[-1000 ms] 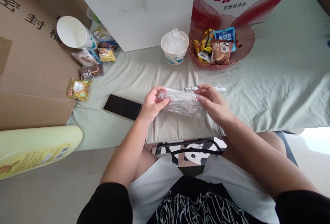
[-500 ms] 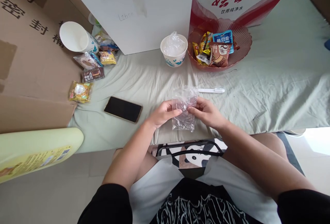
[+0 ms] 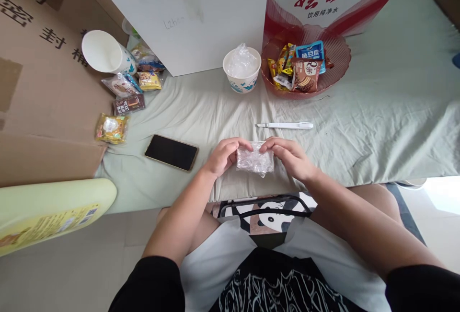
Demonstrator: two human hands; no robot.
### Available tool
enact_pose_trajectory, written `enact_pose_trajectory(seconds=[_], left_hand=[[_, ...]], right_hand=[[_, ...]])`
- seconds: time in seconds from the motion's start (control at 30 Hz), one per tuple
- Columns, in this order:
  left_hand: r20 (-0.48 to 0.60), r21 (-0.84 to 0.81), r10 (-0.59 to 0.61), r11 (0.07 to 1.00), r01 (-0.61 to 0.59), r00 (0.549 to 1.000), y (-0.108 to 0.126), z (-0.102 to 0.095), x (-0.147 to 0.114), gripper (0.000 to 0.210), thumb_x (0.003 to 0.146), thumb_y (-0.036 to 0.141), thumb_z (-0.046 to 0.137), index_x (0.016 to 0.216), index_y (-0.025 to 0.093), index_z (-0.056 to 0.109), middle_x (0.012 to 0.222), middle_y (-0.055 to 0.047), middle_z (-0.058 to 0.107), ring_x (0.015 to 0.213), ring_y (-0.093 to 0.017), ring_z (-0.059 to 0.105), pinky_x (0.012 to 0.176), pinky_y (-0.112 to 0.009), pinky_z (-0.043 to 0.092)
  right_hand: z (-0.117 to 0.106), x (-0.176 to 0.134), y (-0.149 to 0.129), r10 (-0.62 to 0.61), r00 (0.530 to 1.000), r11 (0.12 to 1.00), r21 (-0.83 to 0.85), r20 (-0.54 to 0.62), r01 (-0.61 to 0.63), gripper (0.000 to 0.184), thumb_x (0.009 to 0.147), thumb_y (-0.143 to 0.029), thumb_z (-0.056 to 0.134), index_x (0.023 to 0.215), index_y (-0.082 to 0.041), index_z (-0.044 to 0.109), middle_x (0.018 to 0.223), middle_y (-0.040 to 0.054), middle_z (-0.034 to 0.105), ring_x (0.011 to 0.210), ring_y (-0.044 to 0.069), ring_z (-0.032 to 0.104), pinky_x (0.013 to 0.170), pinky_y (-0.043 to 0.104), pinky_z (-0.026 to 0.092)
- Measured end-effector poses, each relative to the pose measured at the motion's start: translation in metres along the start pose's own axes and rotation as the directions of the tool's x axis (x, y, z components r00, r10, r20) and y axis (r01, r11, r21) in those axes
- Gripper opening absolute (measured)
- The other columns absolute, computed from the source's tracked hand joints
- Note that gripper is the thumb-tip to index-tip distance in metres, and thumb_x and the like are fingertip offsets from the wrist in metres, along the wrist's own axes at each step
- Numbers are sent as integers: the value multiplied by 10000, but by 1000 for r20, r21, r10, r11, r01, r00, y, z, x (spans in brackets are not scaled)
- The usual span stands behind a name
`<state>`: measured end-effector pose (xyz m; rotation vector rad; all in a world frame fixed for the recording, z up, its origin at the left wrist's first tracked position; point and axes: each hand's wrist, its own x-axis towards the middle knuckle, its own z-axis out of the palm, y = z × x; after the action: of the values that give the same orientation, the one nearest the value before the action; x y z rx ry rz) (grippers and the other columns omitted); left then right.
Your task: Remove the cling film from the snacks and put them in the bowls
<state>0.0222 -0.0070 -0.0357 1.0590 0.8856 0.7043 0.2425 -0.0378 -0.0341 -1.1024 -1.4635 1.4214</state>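
Observation:
A clear plastic bag (image 3: 255, 159), folded into a short rectangle, lies between my hands near the front edge of the cloth. My left hand (image 3: 226, 155) grips its left side, with the fingertips over the upper edge. From the other side my right hand (image 3: 289, 155) holds it, fingers bent across the upper right corner. Just beyond the bag a white craft knife (image 3: 287, 125) lies flat, its tip pointing left. Farther back stands a paper cup (image 3: 242, 79) with crumpled clear plastic (image 3: 242, 61) in it.
A pink bowl (image 3: 341, 60) of wrapped snacks stands at the back right. On the left lie a phone (image 3: 171, 152), several snack packs (image 3: 112, 128) and a tilted paper cup (image 3: 104, 51). A white box (image 3: 201, 19) and a cardboard box (image 3: 46, 96) border the cloth-covered surface (image 3: 377, 110).
The bag has been folded down from a tall shape to a short one. My fingers have moved onto its upper edge, and the whole craft knife now shows.

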Motion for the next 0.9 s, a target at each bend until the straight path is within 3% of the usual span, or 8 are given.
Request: enact_pose_trajectory(seconds=[0.23, 0.4, 0.5, 0.6, 0.67, 0.73, 0.83, 0.9], left_hand=[[-164, 139, 74, 989, -51, 984, -5, 3, -6, 576, 629, 338, 884, 1115, 227, 595, 852, 23, 657, 672, -111, 603, 643, -237, 489], [-310, 295, 98, 956, -3, 946, -3, -9, -7, 353, 652, 382, 846, 823, 180, 613, 726, 24, 619, 650, -119, 573, 653, -255, 475], [-497, 521, 378, 850, -80, 781, 30, -26, 10, 251, 690, 319, 795, 735, 201, 578, 647, 51, 541, 601, -106, 489, 589, -242, 395], [-417, 794, 674, 596, -115, 610, 90, -32, 52, 176, 721, 164, 743, 746, 215, 576, 654, 50, 506, 656, -122, 492, 617, -245, 380], [-268, 893, 713, 436, -111, 648, 128, -26, 92, 175, 728, 95, 711, 754, 211, 583, 716, 23, 551, 785, -147, 561, 719, -244, 426], [-167, 948, 601, 317, -41, 781, 154, -16, 134, 171, 714, 51, 684, 770, 187, 597, 787, -8, 601, 940, -189, 619, 840, -266, 446], [-147, 988, 180, 76, 135, 973, 167, 4, 184, 199, 635, 23, 682, 744, 183, 637, 810, -28, 669, 1037, -254, 649, 940, -320, 449], [-195, 980, -137, -2, 197, 971, 164, 15, 203, 187, 620, 25, 667, 731, 177, 669, 804, -34, 706, 1015, -259, 658, 948, -345, 458]], right_hand=[[9, 3, 12, 122, 992, 992, 21, 39, -123, 406, 792, -366, 740, 1099, -238, 506, 777, -38, 566, 662, 138, 547, 623, 288, 441], [-1, 2, 4, 18, 998, 997, -80, 59, -14, 271, 911, -441, 600, 1071, -226, 562, 861, 14, 647, 743, 162, 589, 723, 330, 460], [-11, 1, -2, 28, 995, 986, -167, 97, -11, 253, 960, -442, 517, 1078, -225, 575, 795, 8, 636, 727, 178, 585, 715, 338, 437], [-18, 2, -7, 31, 994, 976, -219, 105, -7, 223, 983, -407, 473, 1045, -226, 588, 806, 19, 665, 758, 195, 612, 731, 341, 430], [-21, 5, -9, 26, 993, 969, -247, 114, 3, 199, 987, -377, 474, 1016, -226, 600, 828, 24, 686, 763, 191, 618, 731, 333, 426], [-23, 8, -11, 37, 990, 961, -277, 134, 1, 184, 989, -347, 481, 989, -219, 613, 828, 23, 691, 745, 180, 609, 725, 321, 420], [-26, 13, -13, 84, 983, 948, -318, 162, -29, 179, 995, -302, 486, 972, -204, 633, 828, 22, 692, 740, 167, 600, 735, 304, 417], [-30, 16, -15, 109, 980, 946, -319, 164, -51, 180, 1000, -281, 486, 981, -195, 643, 857, 27, 703, 763, 164, 610, 753, 293, 420]])
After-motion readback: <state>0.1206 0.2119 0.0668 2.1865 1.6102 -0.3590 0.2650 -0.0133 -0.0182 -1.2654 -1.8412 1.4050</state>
